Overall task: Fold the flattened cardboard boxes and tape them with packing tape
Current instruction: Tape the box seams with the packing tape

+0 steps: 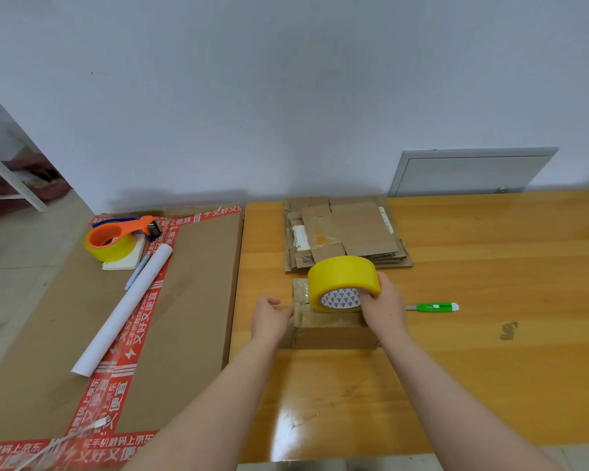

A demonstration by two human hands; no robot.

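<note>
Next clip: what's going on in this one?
A person is taping a small folded box on the table. The right hand grips a yellow tape roll over the box top; the left hand is at the box's left end. Flattened boxes lie stacked behind it, a green knife to the right.

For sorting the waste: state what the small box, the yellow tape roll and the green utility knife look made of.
Small box: brown cardboard, matte; shiny clear tape on top. Yellow tape roll: glossy plastic film, probably; core looks printed paper. Green utility knife: smooth plastic casing, apparently; tip greyish, likely metal.
</note>
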